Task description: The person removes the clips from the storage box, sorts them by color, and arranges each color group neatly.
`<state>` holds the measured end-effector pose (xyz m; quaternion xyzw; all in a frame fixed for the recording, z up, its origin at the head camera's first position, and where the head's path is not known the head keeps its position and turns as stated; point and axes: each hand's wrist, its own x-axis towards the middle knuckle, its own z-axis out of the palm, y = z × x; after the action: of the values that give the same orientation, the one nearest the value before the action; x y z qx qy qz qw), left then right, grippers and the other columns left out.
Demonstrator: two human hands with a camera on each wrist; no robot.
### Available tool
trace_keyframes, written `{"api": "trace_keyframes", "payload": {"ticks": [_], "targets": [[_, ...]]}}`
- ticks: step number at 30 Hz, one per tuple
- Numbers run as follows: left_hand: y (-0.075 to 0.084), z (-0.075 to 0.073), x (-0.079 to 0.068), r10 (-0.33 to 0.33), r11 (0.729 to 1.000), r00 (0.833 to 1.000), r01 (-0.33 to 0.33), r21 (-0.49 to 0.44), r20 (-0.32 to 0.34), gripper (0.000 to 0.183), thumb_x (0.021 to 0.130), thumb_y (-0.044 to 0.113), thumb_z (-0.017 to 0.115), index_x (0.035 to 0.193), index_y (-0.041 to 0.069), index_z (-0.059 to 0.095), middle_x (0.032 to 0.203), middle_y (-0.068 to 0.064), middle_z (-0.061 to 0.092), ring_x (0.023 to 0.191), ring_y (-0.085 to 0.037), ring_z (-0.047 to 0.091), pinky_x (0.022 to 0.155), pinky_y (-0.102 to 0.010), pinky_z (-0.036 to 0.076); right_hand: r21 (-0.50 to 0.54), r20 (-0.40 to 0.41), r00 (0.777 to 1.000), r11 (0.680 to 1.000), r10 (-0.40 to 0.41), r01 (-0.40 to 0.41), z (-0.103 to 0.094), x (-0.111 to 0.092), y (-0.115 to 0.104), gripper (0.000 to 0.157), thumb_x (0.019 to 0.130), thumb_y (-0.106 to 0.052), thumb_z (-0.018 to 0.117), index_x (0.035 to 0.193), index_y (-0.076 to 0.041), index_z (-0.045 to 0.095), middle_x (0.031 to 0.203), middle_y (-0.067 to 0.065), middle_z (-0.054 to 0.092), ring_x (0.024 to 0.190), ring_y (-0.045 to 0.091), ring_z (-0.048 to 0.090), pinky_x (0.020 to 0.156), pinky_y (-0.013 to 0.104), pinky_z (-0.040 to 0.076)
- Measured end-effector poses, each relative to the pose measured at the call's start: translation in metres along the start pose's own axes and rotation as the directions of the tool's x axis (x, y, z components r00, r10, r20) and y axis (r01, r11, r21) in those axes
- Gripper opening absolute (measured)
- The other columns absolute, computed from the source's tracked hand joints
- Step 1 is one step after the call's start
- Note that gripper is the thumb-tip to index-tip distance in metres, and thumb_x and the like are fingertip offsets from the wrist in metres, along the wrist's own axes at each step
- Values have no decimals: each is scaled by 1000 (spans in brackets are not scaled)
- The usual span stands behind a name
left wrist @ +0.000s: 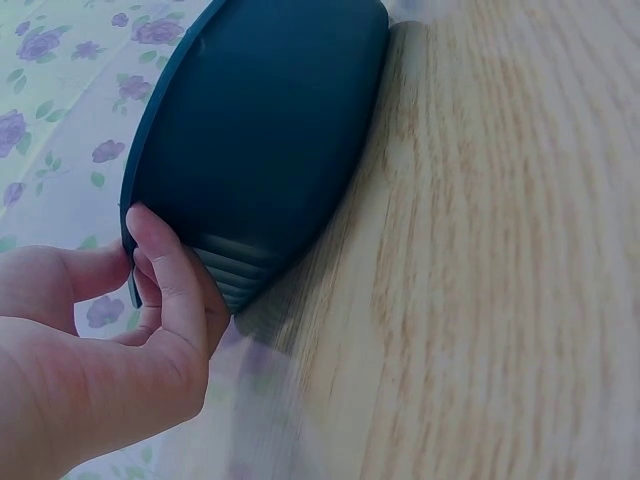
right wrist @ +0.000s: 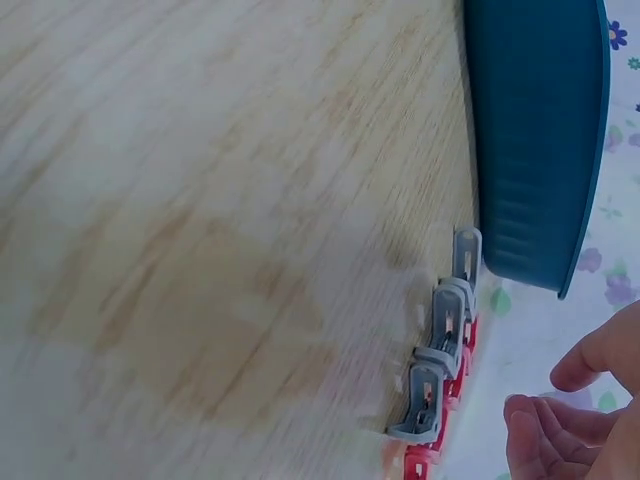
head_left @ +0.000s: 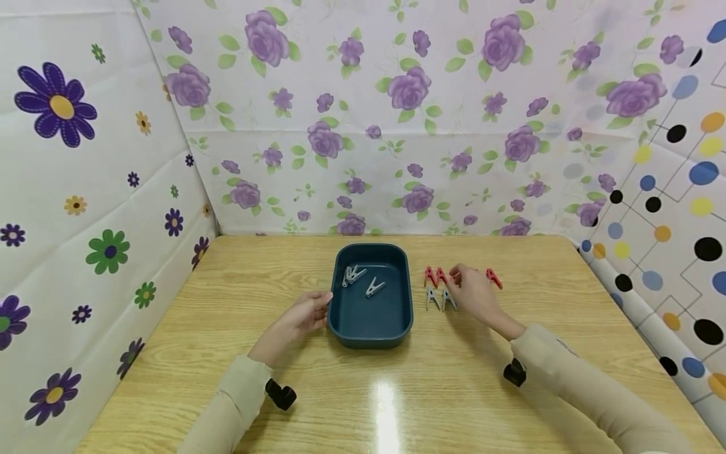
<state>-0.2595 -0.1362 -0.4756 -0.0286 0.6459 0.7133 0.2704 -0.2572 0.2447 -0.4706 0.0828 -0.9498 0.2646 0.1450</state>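
My left hand [head_left: 303,313] grips the left rim of a dark blue plastic box [head_left: 370,342]. In the left wrist view, the thumb is at the rim and the curled fingers are against the outer wall. Several pale grey clothespins [head_left: 374,287] lie inside the box. To its right, my right hand [head_left: 479,294] hovers over a row of red clothespins [head_left: 430,276] and a nearer row of grey clothespins [head_left: 433,299], covering part of both. In the right wrist view, thumb and fingers stand apart with nothing between them, beside the grey clips [right wrist: 447,320].
The wooden table [head_left: 317,403] carries the box near its middle. One red clothespin [head_left: 494,278] lies to the right of my right hand. Flowered cloth [head_left: 374,183] hangs behind the table, with patterned sheets at both sides.
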Motion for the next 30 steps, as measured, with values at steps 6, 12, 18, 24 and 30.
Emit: {"api": "trace_keyframes", "payload": {"ticks": [6, 12, 18, 24, 30], "targets": [[0, 1, 0, -2, 1000, 1000, 2, -3, -9, 45, 104, 20, 46, 139, -7, 40, 83, 2, 61, 68, -6, 56, 62, -18, 49, 27, -13, 999, 999, -43, 44, 3, 5, -8, 22, 91, -10, 60, 110, 2, 64, 81, 10, 66, 60, 14, 57, 51, 28, 45], [0, 1, -1, 1, 1000, 1000, -1, -9, 10, 47, 103, 21, 47, 140, -6, 38, 83, 3, 61, 69, -6, 56, 62, -19, 49, 55, 6, 994, 993, -107, 106, 10, 11, -15, 23, 93, -9, 58, 113, 3, 62, 85, 12, 65, 65, 15, 57, 55, 28, 47], [-1, 0, 0, 1, 1000, 1000, 0, -28, 18, 46, 103, 20, 48, 139, -7, 39, 81, 3, 62, 67, -7, 56, 62, -19, 48, 19, -29, 989, 990, -142, 143, 12, 15, -23, 22, 90, -9, 61, 110, 0, 65, 83, 9, 65, 66, 15, 57, 56, 29, 47], [-1, -1, 2, 4, 999, 1000, -3, -34, 7, 45, 103, 20, 47, 138, -7, 40, 81, 3, 61, 67, -6, 56, 60, -18, 48, 67, -2, 987, 985, -162, 162, 14, 20, -30, 22, 91, -8, 58, 112, -3, 63, 85, 6, 64, 73, 16, 59, 62, 30, 49], [0, -1, 1, 2, 1000, 1000, -1, -28, 10, 46, 103, 20, 47, 139, -7, 38, 81, 3, 61, 67, -6, 56, 60, -18, 48, 137, 25, 974, 966, -227, 221, 17, 26, -40, 22, 91, -7, 59, 112, -1, 63, 89, 9, 64, 77, 17, 59, 67, 33, 51]]}}
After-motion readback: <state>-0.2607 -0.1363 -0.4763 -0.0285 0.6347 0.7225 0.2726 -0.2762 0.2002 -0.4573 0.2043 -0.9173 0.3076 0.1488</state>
